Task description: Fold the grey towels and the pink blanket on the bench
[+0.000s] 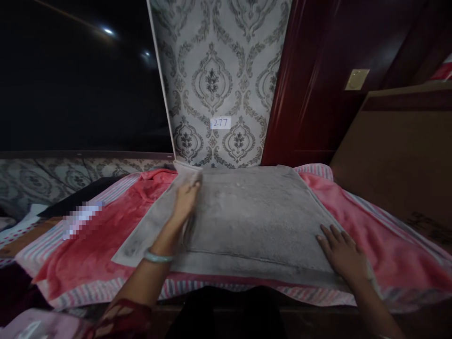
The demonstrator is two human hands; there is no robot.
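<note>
damask grey wallpaper (219,70) backs a pink fleece blanket with striped edges (88,249). left hand (185,200), arm stretched forward, grips the folded edge of a grey plush rectangular cloth (254,221) lying on it; right hand (341,252) lies flat, fingers spread, on its near corner.

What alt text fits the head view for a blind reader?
Two hands rest on a grey cloth spread on a pink blanket: left hand at its far left edge, right hand flat on its near right corner. Damask wallpaper behind.
</note>
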